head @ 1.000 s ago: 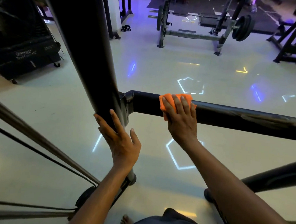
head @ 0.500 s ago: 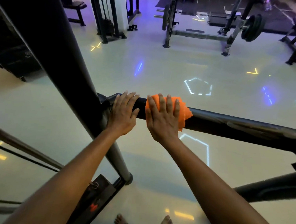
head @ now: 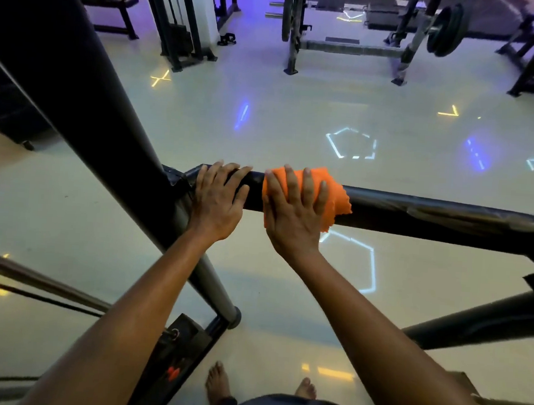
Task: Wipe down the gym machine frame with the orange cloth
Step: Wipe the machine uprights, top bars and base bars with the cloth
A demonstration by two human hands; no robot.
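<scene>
Gym machine frame [head: 432, 218] fills the middle of the picture as a thick, round, glossy black horizontal bar, joined at centre left to a broad dark upright post [head: 77, 100] slanting down from the upper left corner. Orange cloth [head: 334, 196], soft with a ragged edge, drapes over the bar's top just right of centre, lying under the right hand [head: 293, 213], whose straight, spread fingers [head: 308, 186] press it flat while cloth pokes out beyond them at the right. Left hand [head: 216, 202] rests bare on the bar beside the joint, fingers straight and close together over the top
</scene>
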